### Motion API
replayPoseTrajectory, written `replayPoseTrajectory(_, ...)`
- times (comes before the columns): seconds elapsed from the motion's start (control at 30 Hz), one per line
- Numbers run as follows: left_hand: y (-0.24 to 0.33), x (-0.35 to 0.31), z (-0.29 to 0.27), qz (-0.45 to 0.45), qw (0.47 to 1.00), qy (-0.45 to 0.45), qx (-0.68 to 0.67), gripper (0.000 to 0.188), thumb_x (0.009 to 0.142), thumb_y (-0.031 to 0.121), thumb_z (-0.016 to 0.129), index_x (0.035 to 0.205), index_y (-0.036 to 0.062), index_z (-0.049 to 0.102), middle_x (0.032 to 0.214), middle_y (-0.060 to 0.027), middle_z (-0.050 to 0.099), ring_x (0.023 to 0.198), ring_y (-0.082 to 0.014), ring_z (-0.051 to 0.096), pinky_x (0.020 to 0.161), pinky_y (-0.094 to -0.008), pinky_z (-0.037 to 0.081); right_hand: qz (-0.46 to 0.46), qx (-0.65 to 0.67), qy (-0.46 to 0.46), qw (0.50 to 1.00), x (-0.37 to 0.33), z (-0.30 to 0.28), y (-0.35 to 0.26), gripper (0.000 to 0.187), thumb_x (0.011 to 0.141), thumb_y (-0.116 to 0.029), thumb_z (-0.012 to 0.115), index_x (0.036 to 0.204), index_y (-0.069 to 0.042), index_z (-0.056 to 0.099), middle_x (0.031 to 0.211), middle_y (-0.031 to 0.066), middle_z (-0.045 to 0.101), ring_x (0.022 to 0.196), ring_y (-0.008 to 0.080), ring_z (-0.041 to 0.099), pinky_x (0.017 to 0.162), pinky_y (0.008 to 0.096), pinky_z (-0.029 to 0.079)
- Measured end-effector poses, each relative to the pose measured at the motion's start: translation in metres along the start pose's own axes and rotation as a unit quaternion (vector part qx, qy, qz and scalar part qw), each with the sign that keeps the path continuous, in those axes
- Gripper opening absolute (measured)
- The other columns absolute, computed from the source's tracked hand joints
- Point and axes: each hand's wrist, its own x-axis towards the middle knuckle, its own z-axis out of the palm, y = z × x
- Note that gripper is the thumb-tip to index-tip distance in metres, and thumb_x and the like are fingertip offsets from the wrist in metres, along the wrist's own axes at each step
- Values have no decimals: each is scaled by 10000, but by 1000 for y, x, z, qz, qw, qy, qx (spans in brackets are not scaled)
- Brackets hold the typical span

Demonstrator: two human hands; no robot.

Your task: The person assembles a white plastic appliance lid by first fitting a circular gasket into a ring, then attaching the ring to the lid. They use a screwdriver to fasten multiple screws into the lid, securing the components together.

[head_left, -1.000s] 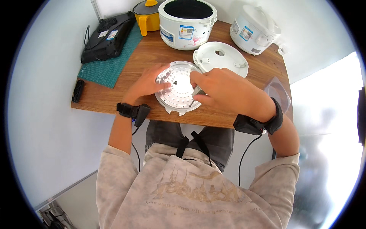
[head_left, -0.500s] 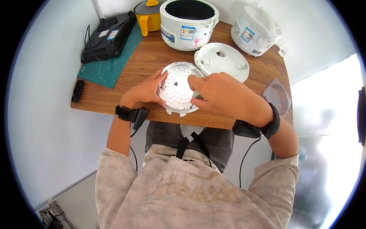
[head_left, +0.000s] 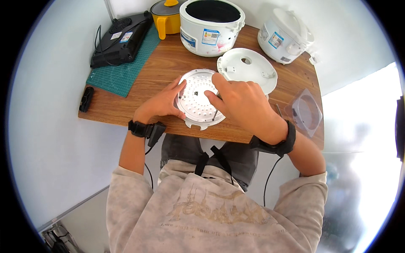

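Observation:
A round silver inner lid plate, dotted with small holes and notched at its near edge, lies at the table's front. My left hand grips its left rim, thumb at the near side and fingers along the far side. Over the right part of the plate, my right hand is closed round a screwdriver. Only the thin dark shaft shows, slanting down to the plate's near right rim; the handle is mostly hidden in my fist. Just behind lies the white outer lid, partly covered by my right hand.
A white rice cooker body stands open at the back, beside a yellow pot. Another white cooker is at back right. A black appliance rests on a green cutting mat. A clear plastic piece lies right.
My right hand has turned and shifted, showing more of the screwdriver's shaft. The left hand keeps its grip on the plate. The whole view has moved slightly.

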Motion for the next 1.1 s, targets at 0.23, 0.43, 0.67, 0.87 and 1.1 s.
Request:
replayPoseTrajectory(0.23, -8, 0, 3, 10, 1000, 14, -7, 1375, 560, 496, 977, 1637, 49, 249, 1732, -211, 72, 1586, -363, 174, 1261, -418, 243, 14, 164, -100, 981, -1, -23, 7, 255, 897, -139, 644, 1076, -3, 524, 757, 196, 673, 723, 415, 670, 631, 487, 523)
replayPoseTrajectory(0.43, -18, 0, 12, 32, 999, 38, -6, 1356, 573, 562, 958, 1627, 44, 279, 1719, -219, 122, 1579, -386, 171, 1265, -439, 241, 50, 233, -179, 955, 7, -35, 19, 293, 858, -90, 648, 1088, -7, 487, 799, 226, 669, 780, 441, 662, 680, 502, 501)
replayPoseTrajectory(0.67, 0, -17, 25, 19, 994, 90, 65, 1285, 625, 626, 905, 1577, -29, 343, 1686, -246, 208, 1530, -422, 284, 1222, -449, 327, 98, 266, -136, 949, -12, -34, 32, 258, 858, -94, 644, 1076, -48, 513, 747, 196, 658, 714, 417, 649, 639, 489, 480)
replayPoseTrajectory(0.87, 27, -28, 51, -13, 982, 155, 108, 1218, 676, 651, 867, 1537, -62, 384, 1653, -270, 253, 1491, -429, 352, 1187, -453, 374, 108, 267, -93, 953, -27, -34, 40, 259, 859, -71, 647, 1084, -48, 521, 713, 184, 644, 660, 385, 643, 602, 454, 474)
replayPoseTrajectory(1.1, 40, -28, 67, -41, 975, 179, 127, 1191, 706, 659, 845, 1533, -61, 382, 1637, -299, 254, 1488, -457, 343, 1186, -478, 370, 142, 259, -101, 950, -32, -40, 48, 273, 849, -65, 655, 1086, -51, 520, 709, 189, 631, 660, 379, 640, 602, 440, 473)
